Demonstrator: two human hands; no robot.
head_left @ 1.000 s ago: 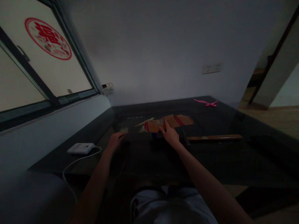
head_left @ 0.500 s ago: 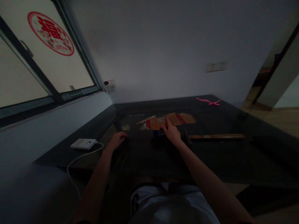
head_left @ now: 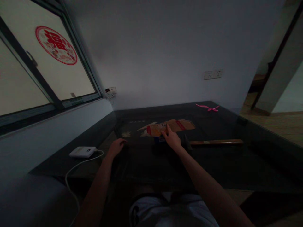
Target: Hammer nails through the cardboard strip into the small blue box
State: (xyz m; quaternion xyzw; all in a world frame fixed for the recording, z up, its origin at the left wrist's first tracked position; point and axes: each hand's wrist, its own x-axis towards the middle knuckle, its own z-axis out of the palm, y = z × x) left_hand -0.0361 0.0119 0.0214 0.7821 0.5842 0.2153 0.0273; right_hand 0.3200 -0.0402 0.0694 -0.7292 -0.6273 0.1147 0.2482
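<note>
touching the printed cardboard [head_left: 177, 125] with my right hand [head_left: 173, 140], i cannot tell whether its fingers grip; my left hand [head_left: 115, 147] curls loosely, unclenched, over the table [head_left: 217, 165].

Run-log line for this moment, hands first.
right hand: touching cardboard piece | left hand: at table, nothing visibly held | wooden-handled tool: right of right hand | white device: cabled, left of left hand

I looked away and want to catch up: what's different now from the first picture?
The left hand has drawn back slightly, nearer the camera, away from the pale patch. The right hand stays on the cardboard; the white device and pink ribbon look unmoved.
</note>
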